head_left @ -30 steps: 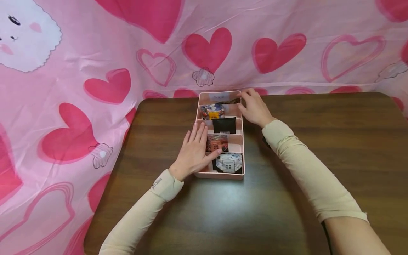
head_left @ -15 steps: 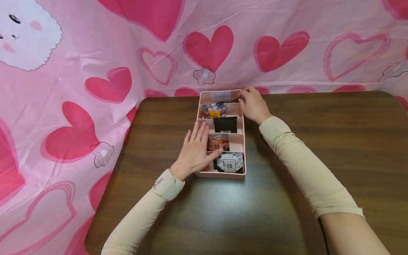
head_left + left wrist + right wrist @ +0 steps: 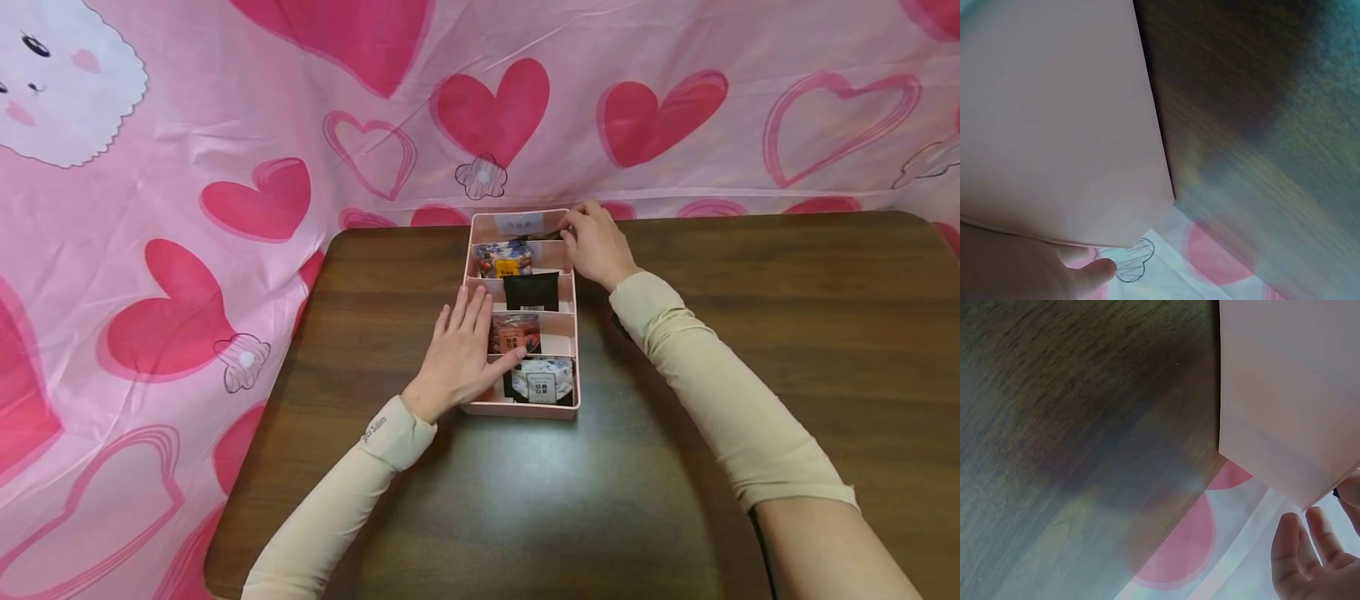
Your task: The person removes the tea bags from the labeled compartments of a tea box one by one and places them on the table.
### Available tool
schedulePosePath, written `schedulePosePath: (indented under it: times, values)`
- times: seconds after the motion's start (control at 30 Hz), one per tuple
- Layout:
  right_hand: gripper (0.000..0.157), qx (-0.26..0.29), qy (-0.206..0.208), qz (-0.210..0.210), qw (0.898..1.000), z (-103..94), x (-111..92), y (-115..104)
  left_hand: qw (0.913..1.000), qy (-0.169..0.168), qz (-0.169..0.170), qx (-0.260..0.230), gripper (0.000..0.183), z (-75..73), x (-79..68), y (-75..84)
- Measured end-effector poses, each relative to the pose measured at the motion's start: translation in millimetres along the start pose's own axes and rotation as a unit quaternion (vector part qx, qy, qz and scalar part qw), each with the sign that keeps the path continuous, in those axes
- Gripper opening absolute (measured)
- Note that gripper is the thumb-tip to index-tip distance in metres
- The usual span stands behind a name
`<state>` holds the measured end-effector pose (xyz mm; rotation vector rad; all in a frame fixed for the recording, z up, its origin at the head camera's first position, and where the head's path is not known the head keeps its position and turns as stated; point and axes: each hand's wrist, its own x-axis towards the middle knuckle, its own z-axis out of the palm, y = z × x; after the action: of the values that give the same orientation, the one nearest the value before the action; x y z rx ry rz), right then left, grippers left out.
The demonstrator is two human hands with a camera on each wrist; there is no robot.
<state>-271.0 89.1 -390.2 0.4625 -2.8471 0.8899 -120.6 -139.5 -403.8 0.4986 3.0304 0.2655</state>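
Observation:
A long pink divided box stands on the table with a small packet in each compartment. My left hand lies over its left rim, fingers straight and thumb reaching across the front compartments. At the back right corner, my right hand pinches a dark packet in the rearmost compartment; a black tip shows by the thumb in the right wrist view. Toward the front follow a blue patterned packet with a yellow label, a black packet, a red-brown packet and a white patterned packet.
The box stands on a brown wooden table, close to its back edge. Behind and to the left hangs a pink cloth with hearts. A pale handwritten label is on the box's inner back wall.
My right hand has shifted slightly at the back corner, its fingers drawing closer together on the dark packet. The left hand keeps its place on the box.

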Motion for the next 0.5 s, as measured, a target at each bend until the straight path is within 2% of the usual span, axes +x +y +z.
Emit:
schedulePosePath:
  times: [0.2, 0.5]
  values:
    - [0.021, -0.008, -0.003, -0.015, 1.0, -4.0, -0.3, 0.0, 1.0, -0.001, 0.001, 0.003, 0.094, 0.3, 0.2, -0.1]
    - [0.021, -0.006, 0.019, -0.056, 0.998, -18.7, 3.0, -4.6, 0.9999, -0.005, -0.001, 0.01, 0.094, 0.0, 0.8, -0.2]
